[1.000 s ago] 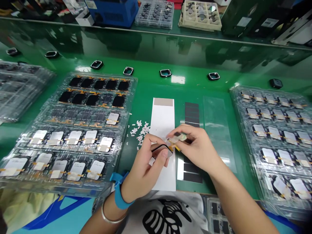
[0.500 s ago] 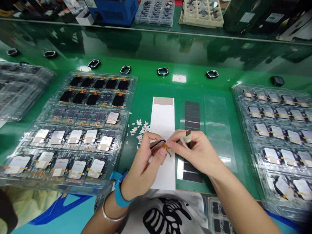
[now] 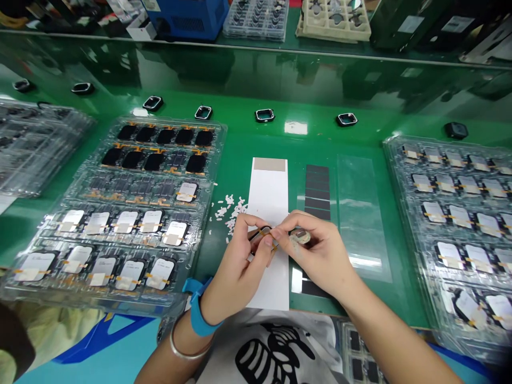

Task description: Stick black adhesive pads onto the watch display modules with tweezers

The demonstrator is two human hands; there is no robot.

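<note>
Just over the white strip of paper (image 3: 269, 194), my left hand (image 3: 236, 266) is closed, pinching a small watch screen (image 3: 258, 234) by its dark edge. An orange flex cable shows on the screen. My right hand (image 3: 320, 253) meets it from the other side, thumb and index fingertips pressed together at the screen's cable end. A small tool wrapped in beige material (image 3: 301, 236) is tucked in the right hand; most of it is hidden by the fingers. The fingertips cover part of the screen, so its face cannot be made out fully.
Small white scraps (image 3: 231, 209) lie left of the paper. Black strips (image 3: 317, 186) and a clear sheet (image 3: 360, 208) lie to its right. Clear trays of screens stand left (image 3: 214, 176) and right (image 3: 406, 213). Watch frames (image 3: 264, 115) line the back, below a shelf (image 3: 256, 47).
The screen has turned in my fingers and the orange cable, which hung down loose, now lies up near the fingertips. The wrapped tool has tilted in my right hand.
</note>
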